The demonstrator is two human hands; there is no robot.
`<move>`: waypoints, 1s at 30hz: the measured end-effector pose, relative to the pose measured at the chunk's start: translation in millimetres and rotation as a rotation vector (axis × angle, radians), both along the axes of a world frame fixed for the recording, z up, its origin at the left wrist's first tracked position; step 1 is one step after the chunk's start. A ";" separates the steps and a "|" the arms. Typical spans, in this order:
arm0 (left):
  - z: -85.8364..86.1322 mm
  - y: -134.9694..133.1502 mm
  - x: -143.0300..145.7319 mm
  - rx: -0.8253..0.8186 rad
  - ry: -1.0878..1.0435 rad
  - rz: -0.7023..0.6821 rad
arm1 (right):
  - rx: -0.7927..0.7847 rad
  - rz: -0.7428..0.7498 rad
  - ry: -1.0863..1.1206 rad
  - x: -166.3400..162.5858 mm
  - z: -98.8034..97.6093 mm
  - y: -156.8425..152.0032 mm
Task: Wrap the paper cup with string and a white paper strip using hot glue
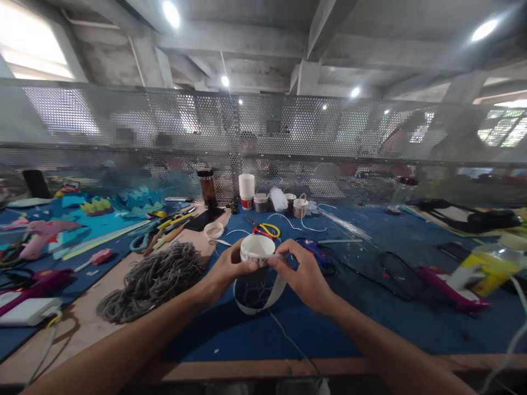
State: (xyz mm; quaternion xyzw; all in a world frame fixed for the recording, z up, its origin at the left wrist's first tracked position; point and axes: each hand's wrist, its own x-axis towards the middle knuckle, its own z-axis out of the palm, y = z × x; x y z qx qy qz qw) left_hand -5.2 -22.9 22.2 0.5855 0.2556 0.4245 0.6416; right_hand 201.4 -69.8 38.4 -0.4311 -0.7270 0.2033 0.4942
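Observation:
Over the middle of the blue mat, a small paper cup (pixel 258 244) is held upright between my two hands. My left hand (pixel 224 270) grips its left side, thumb on the front. A pale ribbon (pixel 280 286) with dark printed lettering runs round the cup's rim, and its loose length loops down beneath. On the right of the rim, my right hand (pixel 305 274) pinches the ribbon against the cup between thumb and fingers. The cup's lower part looks dark grey and is partly shaded. Just behind it lie scissors with yellow handles (pixel 270 229).
A heap of grey cord (pixel 156 280) lies left of my hands. Behind stand stacked paper cups (pixel 246 186), a handled little basket (pixel 301 206) and a dark jar (pixel 207 189). A magenta glue gun (pixel 453 288) with a black cable lies right. A perforated metal screen (pixel 288 131) closes off the back.

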 end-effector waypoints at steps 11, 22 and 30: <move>-6.0 4.2 -4.0 -0.024 -0.048 -0.094 | 0.014 0.025 0.035 -1.8 1.6 -4.5; -6.3 1.9 -2.4 -0.004 -0.019 0.003 | 0.027 0.008 0.041 -2.1 -0.3 -2.7; -2.3 -1.6 -1.0 -0.001 0.004 0.012 | 0.033 0.003 0.029 -1.8 -1.9 -3.1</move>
